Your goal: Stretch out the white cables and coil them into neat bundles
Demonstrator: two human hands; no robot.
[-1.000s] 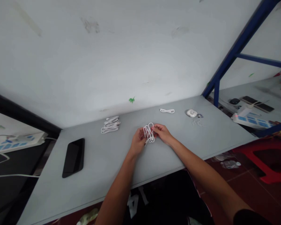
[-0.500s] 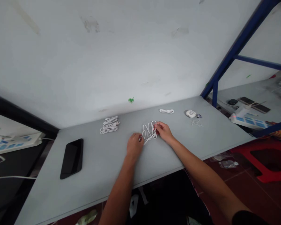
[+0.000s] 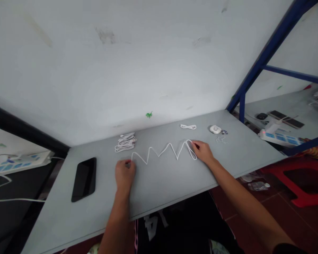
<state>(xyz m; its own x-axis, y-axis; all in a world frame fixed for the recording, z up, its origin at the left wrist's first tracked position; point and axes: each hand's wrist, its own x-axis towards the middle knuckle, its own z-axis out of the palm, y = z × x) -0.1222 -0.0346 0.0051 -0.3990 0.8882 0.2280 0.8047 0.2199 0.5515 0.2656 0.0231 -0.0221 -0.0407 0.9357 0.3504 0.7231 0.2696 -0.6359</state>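
Two grips, left hand [image 3: 125, 173] and right hand [image 3: 202, 152], clamped on a white cable [image 3: 164, 151] near an earbud case [image 3: 215, 129].

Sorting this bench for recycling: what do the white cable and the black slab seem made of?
The white cable looks like smooth plastic or rubber sheathing, bending in zigzags; its core is hidden. The black slab looks like glossy glass or plastic, going by its soft sheen.
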